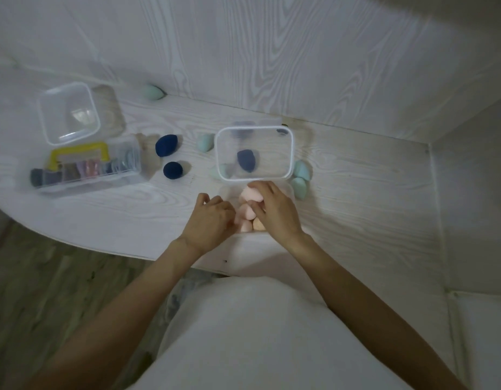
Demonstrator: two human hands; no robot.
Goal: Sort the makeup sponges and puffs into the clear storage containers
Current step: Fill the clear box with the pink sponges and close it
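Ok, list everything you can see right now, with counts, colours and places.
Clear boxes: three open, middle, near edge, far left.
Handled case: one, clear with yellow handle, left, holds puffs.
Navy sponges: two loose left of middle box, one inside it.
Mint sponges: about five around middle box, one by far wall.
Pink sponges: several, in near box.
Left hand: on near box's left side.
Right hand: grips a pink sponge.

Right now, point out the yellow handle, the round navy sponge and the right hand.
yellow handle (75, 152): head view, top bar.
round navy sponge (172, 170): head view, its middle.
right hand (274, 211): head view, back of hand.
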